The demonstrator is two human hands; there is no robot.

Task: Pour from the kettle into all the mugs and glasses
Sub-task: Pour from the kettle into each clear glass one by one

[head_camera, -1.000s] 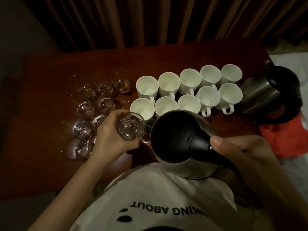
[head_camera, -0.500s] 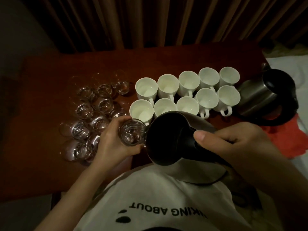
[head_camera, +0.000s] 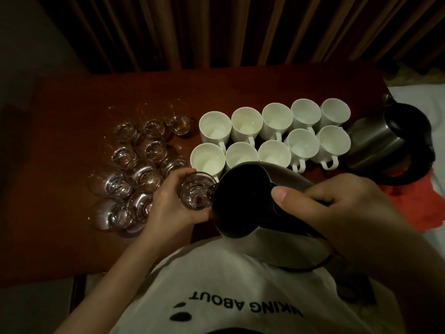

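**pourwatcher:** Tipping further now compared with a second ago: the kettle (head_camera: 243,198) is leaning more steeply to the left, and its spout is coming right up against the rim of the glass (head_camera: 197,191), where before there was a small gap. The right hand (head_camera: 337,208) is wrapping around the kettle's black handle, thumb lying along the top. The left hand (head_camera: 168,201) is curling around that glass, holding it up beside the spout, just in front of the nearest mug.

**mugcounter:** So the pour is actually starting? I'm not spotting a stream, too dark to tell.

**pourwatcher:** Same, can't say if water is flowing. Judging by the tilt, I'd guess this glass is being filled right about now.

**mugcounter:** And the rest?

**pourwatcher:** The other glasses (head_camera: 144,162) are sitting clustered on the left of the wooden table (head_camera: 72,237), and the white mugs (head_camera: 272,133) are standing in two rows of five to their right. Can't tell which are already holding water. A second kettle (head_camera: 385,141) is waiting at the far right, apart from the hands.

**mugcounter:** Seems like plenty of pouring is still coming. That held glass looks slippery, so I'd be going slow with the tilt.
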